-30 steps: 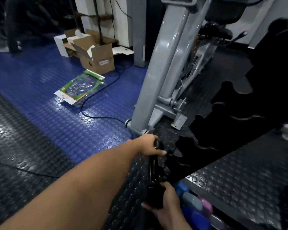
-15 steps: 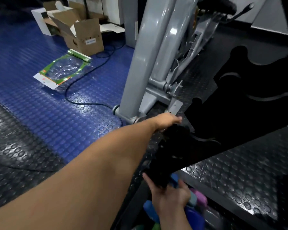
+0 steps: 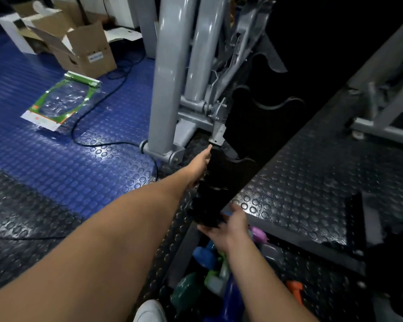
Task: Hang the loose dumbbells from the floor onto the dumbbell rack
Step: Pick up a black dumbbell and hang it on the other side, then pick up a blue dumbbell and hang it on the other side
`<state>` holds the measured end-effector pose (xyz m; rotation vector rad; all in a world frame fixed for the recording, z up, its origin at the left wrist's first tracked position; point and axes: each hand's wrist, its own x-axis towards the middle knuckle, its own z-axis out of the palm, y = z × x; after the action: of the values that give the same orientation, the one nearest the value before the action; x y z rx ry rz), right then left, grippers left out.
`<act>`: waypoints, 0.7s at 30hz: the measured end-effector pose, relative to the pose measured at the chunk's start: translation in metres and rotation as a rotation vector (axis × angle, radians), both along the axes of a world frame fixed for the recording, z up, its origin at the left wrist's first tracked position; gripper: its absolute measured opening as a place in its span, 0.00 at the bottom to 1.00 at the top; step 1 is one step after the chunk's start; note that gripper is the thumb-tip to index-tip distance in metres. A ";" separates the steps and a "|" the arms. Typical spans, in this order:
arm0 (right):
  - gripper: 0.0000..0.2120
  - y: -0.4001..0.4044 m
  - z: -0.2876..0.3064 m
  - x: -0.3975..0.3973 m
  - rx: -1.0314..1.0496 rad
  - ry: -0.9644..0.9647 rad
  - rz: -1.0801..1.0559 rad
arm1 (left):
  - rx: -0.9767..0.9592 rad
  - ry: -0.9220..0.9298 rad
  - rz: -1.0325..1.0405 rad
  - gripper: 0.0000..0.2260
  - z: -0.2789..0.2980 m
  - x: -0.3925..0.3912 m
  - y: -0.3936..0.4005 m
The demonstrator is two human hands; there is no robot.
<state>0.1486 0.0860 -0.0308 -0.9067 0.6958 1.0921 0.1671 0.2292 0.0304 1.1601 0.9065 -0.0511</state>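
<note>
Both hands, left hand (image 3: pixel 199 163) and right hand (image 3: pixel 228 225), gripping scalloped matte-black dumbbell rack (image 3: pixel 221 182).

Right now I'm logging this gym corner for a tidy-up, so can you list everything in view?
dumbbell rack: one, black, wavy notched edge, slanting up to the right across the middle
loose dumbbells: a pile, exact count unclear; blue, green, pink, purple, orange; on the floor at bottom centre
exercise machine: one, grey frame, behind the rack
cardboard boxes: at least two, brown and white, open, top left
plastic packaging: one, clear with green edges, flat on the blue floor
cable: one, black, curling over the blue floor
shoe: one, white, bottom edge
left hand: against the rack's left side
right hand: under the rack's lower end
</note>
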 end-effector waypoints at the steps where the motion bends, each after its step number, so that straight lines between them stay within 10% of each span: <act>1: 0.20 -0.002 0.005 -0.001 -0.005 -0.023 0.021 | 0.013 -0.018 0.003 0.23 0.003 -0.006 -0.003; 8: 0.14 -0.032 0.024 -0.002 -0.104 -0.217 0.241 | 0.495 0.076 -0.022 0.27 0.001 -0.043 -0.016; 14: 0.09 -0.081 0.042 -0.015 -0.176 -0.327 0.271 | 0.996 -0.028 0.051 0.04 0.026 -0.103 -0.069; 21: 0.07 -0.140 0.023 -0.048 -0.317 -0.337 0.172 | 1.043 -0.007 -0.517 0.03 0.034 -0.104 -0.116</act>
<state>0.1005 -0.0538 -0.0077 -1.4068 0.5237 0.9597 0.0634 0.1133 0.0643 2.3473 0.5825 0.0128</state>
